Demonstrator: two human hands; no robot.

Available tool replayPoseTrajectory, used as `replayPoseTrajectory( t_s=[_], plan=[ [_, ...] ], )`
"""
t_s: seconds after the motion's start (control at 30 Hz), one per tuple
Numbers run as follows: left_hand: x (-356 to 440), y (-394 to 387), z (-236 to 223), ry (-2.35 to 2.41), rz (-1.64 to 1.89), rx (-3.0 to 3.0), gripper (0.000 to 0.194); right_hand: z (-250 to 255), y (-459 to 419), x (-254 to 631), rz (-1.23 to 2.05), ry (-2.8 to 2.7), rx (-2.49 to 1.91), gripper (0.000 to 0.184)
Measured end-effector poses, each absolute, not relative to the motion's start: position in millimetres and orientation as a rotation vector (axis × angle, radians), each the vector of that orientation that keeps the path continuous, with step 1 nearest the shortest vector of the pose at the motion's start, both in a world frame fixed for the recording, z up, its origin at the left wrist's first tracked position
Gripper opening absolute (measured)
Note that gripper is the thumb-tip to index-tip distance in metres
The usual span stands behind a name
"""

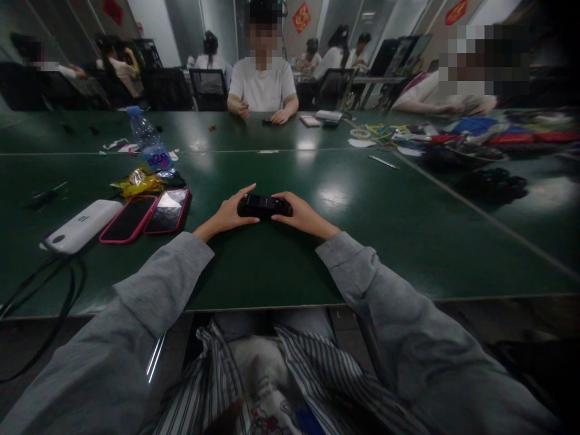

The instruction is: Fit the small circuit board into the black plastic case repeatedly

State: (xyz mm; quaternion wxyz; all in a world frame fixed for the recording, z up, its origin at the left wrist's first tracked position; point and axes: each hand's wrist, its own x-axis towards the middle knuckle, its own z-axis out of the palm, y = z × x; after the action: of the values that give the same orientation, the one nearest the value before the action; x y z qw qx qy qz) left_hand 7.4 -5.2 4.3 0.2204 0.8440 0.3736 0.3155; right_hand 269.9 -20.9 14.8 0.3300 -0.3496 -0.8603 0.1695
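Observation:
In the head view a small black device with a dark screen (261,204) lies lengthwise between my two hands, on or just above the green table. My left hand (225,214) curves round its left end, thumb in front and index finger behind. Round the right end, my right hand (304,214) has its thumb along the near side and its fingers over the far side. Left of my hands are a phone in a pink-red case (168,211), a second pink-red-cased phone (128,219) and a white power bank (84,227).
A plastic bottle (151,145) and a yellow wrapper (138,182) stand beyond the phones. Black cables (72,290) hang over the left edge of the green table (272,272). Tangled wires and coloured items (493,136) lie at the right. A person (263,87) sits opposite.

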Motion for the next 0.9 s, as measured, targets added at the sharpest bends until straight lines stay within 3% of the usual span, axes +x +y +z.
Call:
replayPoseTrajectory(
  t_s=[0.17, 0.43, 0.63, 0.9],
  plan=[
    [7.3, -6.7, 8.3, 1.003, 0.864, 2.353, 0.071, 11.6, -17.1, 271.8, 0.462, -2.248, -0.902, 0.051],
    [7.9, -7.0, 8.2, 0.988, 0.916, 2.346, 0.061, 11.9, -16.1, 273.0, 0.491, -2.254, -0.906, 0.053],
    [7.7, -8.2, 6.7, 1.047, 0.884, 2.309, 0.064, 10.9, -14.9, 271.7, 0.476, -2.248, -0.916, 0.054],
    [3.5, -1.4, 1.0, 1.064, 0.827, 2.267, 0.089, 8.0, -17.1, 270.7, 0.590, -2.151, -0.898, 0.052]
  ],
)
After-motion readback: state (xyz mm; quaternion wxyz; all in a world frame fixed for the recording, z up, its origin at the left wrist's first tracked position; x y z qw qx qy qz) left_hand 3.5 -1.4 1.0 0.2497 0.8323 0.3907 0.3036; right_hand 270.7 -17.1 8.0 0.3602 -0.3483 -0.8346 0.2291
